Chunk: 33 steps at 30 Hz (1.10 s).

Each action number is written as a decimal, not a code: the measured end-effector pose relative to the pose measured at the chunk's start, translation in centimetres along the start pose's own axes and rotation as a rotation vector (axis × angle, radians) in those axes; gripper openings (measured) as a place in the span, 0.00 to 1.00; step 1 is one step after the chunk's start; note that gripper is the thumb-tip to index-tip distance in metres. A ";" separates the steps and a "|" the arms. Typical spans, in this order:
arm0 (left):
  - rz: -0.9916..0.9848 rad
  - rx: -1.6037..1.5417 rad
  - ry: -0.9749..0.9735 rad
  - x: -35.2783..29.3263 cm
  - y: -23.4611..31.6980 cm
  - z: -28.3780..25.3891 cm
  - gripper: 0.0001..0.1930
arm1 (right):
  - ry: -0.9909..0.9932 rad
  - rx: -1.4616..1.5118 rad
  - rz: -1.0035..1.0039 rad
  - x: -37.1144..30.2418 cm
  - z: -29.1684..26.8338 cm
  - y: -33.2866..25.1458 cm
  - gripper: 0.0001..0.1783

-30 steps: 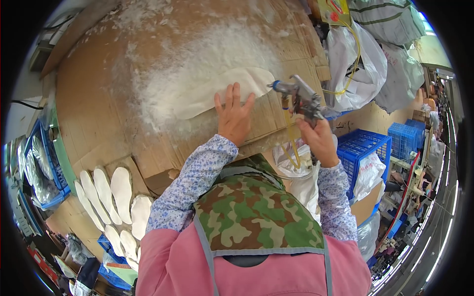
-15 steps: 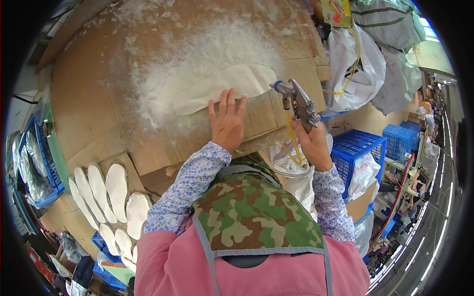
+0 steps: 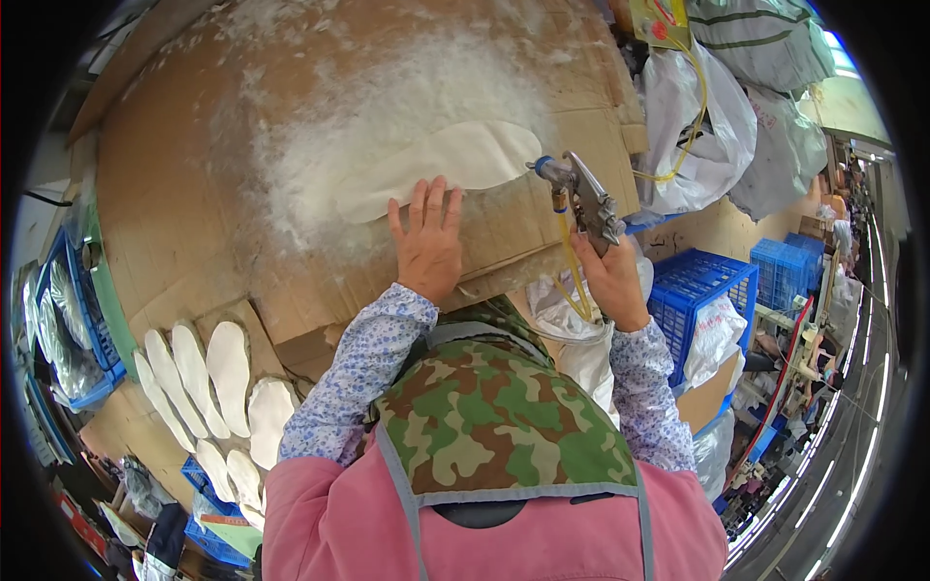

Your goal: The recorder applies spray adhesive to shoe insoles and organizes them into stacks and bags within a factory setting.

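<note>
A white insole (image 3: 484, 160) lies flat on the cardboard-covered table (image 3: 194, 194), within a broad patch of whitish residue. At its near edge rests my left hand (image 3: 429, 254), fingers stretched out and fingertips touching the sole. My right hand (image 3: 612, 283) is closed around the handle of a metal spray gun (image 3: 591, 205), whose blue-ringed nozzle points left at the right end of the insole. A yellow hose (image 3: 570, 257) hangs down from the gun.
Several white insoles (image 3: 228, 378) lie on cardboard at lower left. A blue crate (image 3: 693, 290) stands to the right, with white plastic bags (image 3: 678, 136) beyond it. Another blue rack (image 3: 87, 320) holding wrapped things is at far left.
My left hand has slid a little left along the insole's near edge. The spray gun and my right hand have stayed almost in place.
</note>
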State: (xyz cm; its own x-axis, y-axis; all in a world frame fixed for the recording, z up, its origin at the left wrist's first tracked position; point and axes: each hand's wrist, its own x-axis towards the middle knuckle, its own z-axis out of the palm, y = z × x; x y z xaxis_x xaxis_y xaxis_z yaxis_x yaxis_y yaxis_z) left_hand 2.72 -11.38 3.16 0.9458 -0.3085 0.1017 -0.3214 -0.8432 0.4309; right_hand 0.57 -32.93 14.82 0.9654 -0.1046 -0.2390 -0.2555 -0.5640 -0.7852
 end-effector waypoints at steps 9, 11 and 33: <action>-0.092 -0.030 0.037 -1.8 -2.1 -1.6 0.30 | -0.053 -0.018 -0.166 0.0 3.1 -1.0 0.08; -0.116 -0.016 0.044 -2.3 -2.7 -1.8 0.30 | -0.068 0.031 -0.170 0.1 4.0 -0.8 0.08; -0.223 -0.042 0.131 -6.3 -6.9 -3.3 0.27 | -0.359 0.014 -0.147 -0.4 12.6 -7.1 0.14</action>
State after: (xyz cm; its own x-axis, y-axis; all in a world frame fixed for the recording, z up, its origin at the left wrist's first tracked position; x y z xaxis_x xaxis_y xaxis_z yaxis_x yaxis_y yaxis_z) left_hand -0.88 -2.18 2.48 0.9920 -0.0553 0.1139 -0.1047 -0.8639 0.4926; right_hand 1.30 -18.57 13.31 0.9124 0.2717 -0.3061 -0.1186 -0.5403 -0.8331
